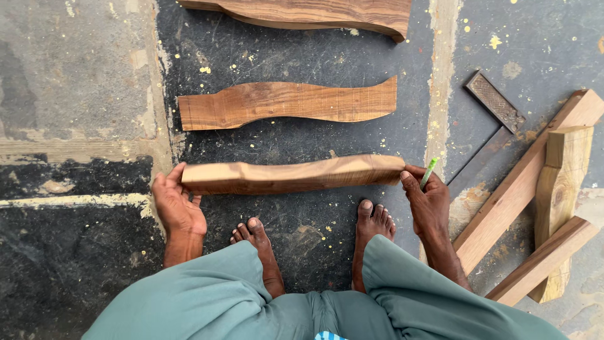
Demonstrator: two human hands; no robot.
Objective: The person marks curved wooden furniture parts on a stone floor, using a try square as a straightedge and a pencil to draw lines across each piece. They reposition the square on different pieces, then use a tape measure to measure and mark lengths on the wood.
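Left hand [177,208] fingers curl around the left end of a curved wooden board [292,176]; right hand [429,203] fingers pinch its right end, with a green pencil [428,172] tucked among them. The board is held level above dark floor [94,264], just ahead of two bare feet [314,236]. A second board [286,102] lies beyond, well apart. Wood offcuts [541,201] crowd the right side.

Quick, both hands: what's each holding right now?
Left hand: closed on the left end of the curved wooden piece.
Right hand: holds its right end, plus a green pencil.
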